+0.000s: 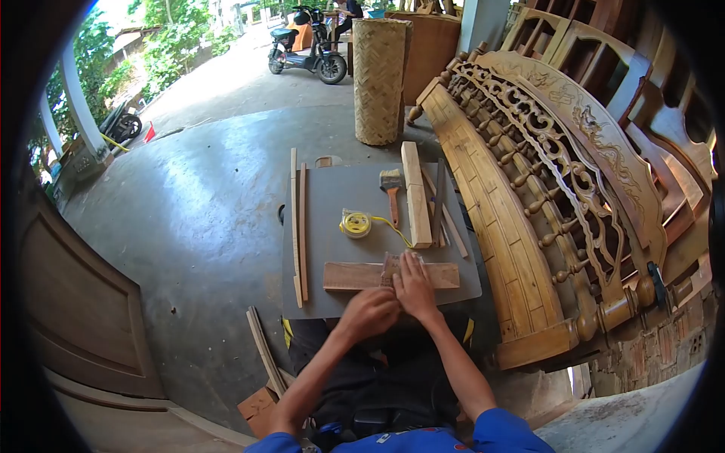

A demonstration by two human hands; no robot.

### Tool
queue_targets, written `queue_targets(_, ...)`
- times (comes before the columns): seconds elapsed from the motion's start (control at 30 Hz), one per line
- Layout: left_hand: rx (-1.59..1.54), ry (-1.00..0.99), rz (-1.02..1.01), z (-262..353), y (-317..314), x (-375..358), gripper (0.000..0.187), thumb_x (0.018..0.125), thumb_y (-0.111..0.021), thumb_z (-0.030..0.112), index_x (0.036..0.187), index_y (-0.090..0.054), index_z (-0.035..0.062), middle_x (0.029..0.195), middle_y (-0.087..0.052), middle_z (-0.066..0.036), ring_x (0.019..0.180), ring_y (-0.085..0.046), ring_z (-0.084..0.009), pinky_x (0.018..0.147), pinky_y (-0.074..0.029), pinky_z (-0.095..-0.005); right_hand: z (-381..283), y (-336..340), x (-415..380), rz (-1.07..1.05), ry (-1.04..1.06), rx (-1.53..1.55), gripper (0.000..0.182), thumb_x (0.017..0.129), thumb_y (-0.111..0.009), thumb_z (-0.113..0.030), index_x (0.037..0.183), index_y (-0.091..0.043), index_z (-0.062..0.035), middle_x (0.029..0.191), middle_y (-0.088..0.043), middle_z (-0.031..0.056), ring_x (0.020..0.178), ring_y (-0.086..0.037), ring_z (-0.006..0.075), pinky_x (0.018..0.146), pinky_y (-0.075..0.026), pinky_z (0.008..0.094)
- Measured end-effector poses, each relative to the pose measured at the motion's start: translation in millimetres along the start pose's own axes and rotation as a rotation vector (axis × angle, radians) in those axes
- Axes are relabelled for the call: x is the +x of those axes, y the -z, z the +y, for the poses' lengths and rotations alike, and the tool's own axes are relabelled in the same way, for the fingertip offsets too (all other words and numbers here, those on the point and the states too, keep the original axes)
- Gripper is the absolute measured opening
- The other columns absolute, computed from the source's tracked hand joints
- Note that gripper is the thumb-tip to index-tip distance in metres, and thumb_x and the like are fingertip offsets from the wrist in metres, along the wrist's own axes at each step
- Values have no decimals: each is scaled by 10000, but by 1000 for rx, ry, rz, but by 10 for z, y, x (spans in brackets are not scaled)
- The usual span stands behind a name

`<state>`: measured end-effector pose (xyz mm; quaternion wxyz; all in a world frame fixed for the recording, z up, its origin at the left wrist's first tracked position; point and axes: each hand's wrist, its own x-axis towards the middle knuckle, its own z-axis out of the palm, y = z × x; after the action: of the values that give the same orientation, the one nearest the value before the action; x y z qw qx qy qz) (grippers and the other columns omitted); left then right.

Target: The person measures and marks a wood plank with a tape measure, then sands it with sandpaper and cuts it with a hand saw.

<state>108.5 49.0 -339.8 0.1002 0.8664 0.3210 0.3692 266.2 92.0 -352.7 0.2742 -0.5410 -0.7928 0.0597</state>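
Observation:
A wooden board (351, 276) lies crosswise near the front edge of the grey worktable (340, 189). Over its middle sits a smaller brownish piece (390, 269), which looks like a short wood offcut. My right hand (414, 287) lies on this piece and the board, fingers stretched out flat and pointing away from me. Just left of it, my left hand (370, 312) is closed at the board's near edge, close to the right wrist. Whatever its fingers hold, if anything, is hidden.
Beyond the board are a yellow tape measure (355, 223), a paintbrush (392, 198) and a thick wooden bar (415, 200). Thin strips (299, 226) line the table's left side. A carved wooden bench (498, 226) stands at right, a rolled bamboo mat (379, 83) behind.

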Motion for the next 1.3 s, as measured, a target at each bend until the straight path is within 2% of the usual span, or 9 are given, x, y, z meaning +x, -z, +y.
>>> queue_targets(0.23,349,315,-123,-512,433,48,629,572,-746,448,1065,-580,92,1020,-550,-90,987,-500,-259,866,-380,-396,228,145,-50,-3,181,-245,545,849,-456,-258,1359,-329,-115,1359,-327,229,1285,-289,342,1068,-204,425)
queue_targets(0.4,434,362,-48,-449,356,0,660,521,-760,483,1045,-583,123,945,-545,-50,893,-510,-238,792,-375,-360,223,135,-18,146,-350,-376,560,849,-440,-255,1374,-307,-115,1364,-265,297,1298,-231,400,1088,-148,428)
queue_targets(0.5,434,374,-67,-465,353,-14,661,514,-760,486,1035,-582,120,906,-536,-56,869,-511,-241,769,-379,-362,-182,10,-154,-17,117,-169,530,886,-392,-266,1382,-288,-111,1378,-298,233,1286,-265,384,1079,-155,464)
queue_targets(0.7,392,361,-26,-450,380,36,614,556,-740,515,981,-609,91,862,-536,-69,851,-511,-241,760,-385,-352,167,31,-80,274,-404,-408,488,891,-396,-323,1342,-376,-136,1378,-314,212,1288,-285,341,1078,-173,439)
queue_targets(0.87,353,336,22,-479,362,-18,627,549,-747,513,958,-621,55,840,-540,-72,832,-511,-243,761,-391,-345,30,132,-246,-60,168,-159,534,866,-435,-334,1334,-373,-83,1374,-330,189,1282,-285,350,1071,-177,436)
queue_targets(1.0,361,350,46,-466,355,-10,629,539,-757,497,965,-621,54,837,-539,-75,836,-513,-249,766,-395,-354,199,3,-73,308,-436,-494,525,856,-466,-306,1332,-383,-102,1393,-321,144,1288,-286,324,1072,-184,434)
queue_targets(1.1,375,338,50,-463,339,-7,623,547,-743,519,952,-616,63,838,-534,-71,836,-511,-238,754,-385,-348,-126,10,-264,-25,231,-218,500,887,-417,-314,1327,-384,-78,1382,-335,158,1283,-288,337,1064,-195,441)
queue_targets(1.27,386,350,80,-468,311,-41,625,550,-735,536,951,-615,72,840,-527,-71,838,-507,-230,746,-380,-345,254,-12,-138,358,-352,-325,468,879,-454,-283,1282,-441,-44,1359,-387,123,1254,-337,347,1058,-196,461)
queue_targets(1.3,374,367,62,-473,316,-35,631,549,-732,544,954,-616,74,843,-527,-72,840,-507,-231,749,-380,-343,124,-20,-166,262,-226,-305,449,884,-442,-264,1270,-453,-36,1348,-402,123,1253,-337,351,1053,-199,466)
